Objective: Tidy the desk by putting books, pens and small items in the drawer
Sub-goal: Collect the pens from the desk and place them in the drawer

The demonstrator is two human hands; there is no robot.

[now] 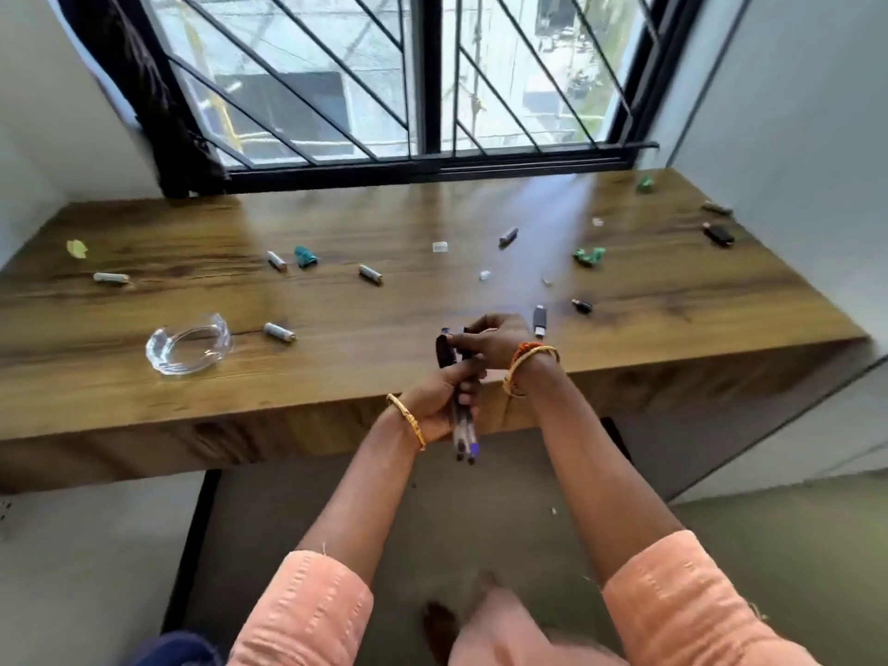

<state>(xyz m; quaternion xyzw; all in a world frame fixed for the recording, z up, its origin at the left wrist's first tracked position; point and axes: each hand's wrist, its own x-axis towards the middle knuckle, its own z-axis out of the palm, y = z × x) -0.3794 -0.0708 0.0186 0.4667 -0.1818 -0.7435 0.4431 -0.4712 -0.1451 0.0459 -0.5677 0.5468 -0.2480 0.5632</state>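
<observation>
**Pens gathered at the counter's edge, with the small items not yet cleared**

A person's left hand [439,401] grips a bundle of pens [462,406] just past the front edge of the wooden counter [672,300], fingers [463,372] curled round the barrels, while the right hand [490,338] pinches the bundle's upper ends. By the look of it, the job is at an early stage: several batteries [278,331], green clips [588,256], USB sticks [539,321] and a glass dish [190,343] lie scattered across the top, and no drawer or books are in view. The barred window [432,74] closes off the far side and walls flank both ends, leaving open room only at the front edge, above the floor.
</observation>
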